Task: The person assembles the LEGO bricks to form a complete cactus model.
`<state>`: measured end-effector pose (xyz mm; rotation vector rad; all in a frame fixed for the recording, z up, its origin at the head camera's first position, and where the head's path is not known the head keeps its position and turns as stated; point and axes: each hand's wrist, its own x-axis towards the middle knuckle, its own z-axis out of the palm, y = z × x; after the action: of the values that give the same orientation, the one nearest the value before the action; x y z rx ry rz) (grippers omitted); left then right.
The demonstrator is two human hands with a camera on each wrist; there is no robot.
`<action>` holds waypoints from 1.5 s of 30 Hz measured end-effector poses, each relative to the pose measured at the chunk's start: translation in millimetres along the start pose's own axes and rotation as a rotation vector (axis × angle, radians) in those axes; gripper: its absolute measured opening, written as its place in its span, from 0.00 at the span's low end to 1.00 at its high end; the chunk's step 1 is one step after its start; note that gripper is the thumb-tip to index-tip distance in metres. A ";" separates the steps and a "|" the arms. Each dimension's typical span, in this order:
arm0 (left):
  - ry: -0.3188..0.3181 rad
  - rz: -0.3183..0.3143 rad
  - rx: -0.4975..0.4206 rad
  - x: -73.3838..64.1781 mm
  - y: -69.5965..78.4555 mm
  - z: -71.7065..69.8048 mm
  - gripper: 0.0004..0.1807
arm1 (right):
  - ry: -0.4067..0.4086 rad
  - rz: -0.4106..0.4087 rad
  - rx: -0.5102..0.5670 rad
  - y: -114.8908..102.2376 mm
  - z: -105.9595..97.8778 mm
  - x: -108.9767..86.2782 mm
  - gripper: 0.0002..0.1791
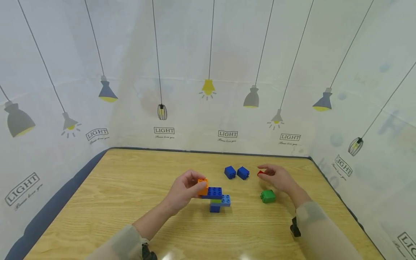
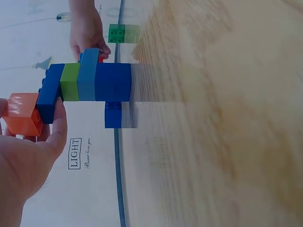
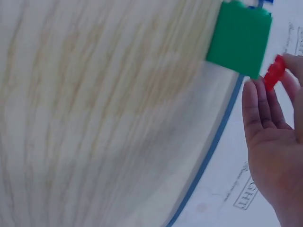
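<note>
With thumb and fingers, my left hand (image 1: 183, 193) grips the orange brick (image 1: 203, 187) at the left end of a small tower. In the head view a dark blue brick (image 1: 215, 192) overhangs at the top beside the orange one. Beneath it come a lime green brick (image 2: 70, 82), a light blue brick (image 1: 225, 200) and a dark blue brick (image 2: 113, 82) at the bottom. Over at the right, my right hand (image 1: 278, 178) pinches a red brick (image 3: 274, 72) between thumb and fingers; in the head view the hand hides most of it.
A green brick (image 1: 268, 196) lies on the wooden table (image 1: 130, 187) just in front of my right hand. Two dark blue bricks, the left one (image 1: 230, 172) and the right one (image 1: 243, 173), lie behind the tower. A white printed backdrop (image 1: 188, 65) surrounds the table.
</note>
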<state>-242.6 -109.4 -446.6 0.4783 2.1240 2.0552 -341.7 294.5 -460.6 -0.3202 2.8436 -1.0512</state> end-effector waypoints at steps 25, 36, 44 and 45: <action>-0.005 0.027 0.002 0.3 1.6 -0.2 0.16 | -0.065 -0.292 0.267 -65.6 32.5 -45.0 0.13; -0.002 0.021 0.020 0.2 1.8 -0.2 0.16 | -0.113 -0.248 0.314 -73.0 41.9 -53.6 0.08; -0.002 0.016 0.020 0.9 1.2 0.0 0.16 | -0.152 -0.283 0.335 -74.9 47.6 -57.4 0.09; -0.002 0.016 0.019 1.1 1.3 0.0 0.16 | -0.156 -0.282 0.339 -75.8 48.0 -58.0 0.10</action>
<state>-243.4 -109.0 -445.2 0.5004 2.1472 2.0441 -265.3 221.2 -446.8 -0.7483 2.4734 -1.4594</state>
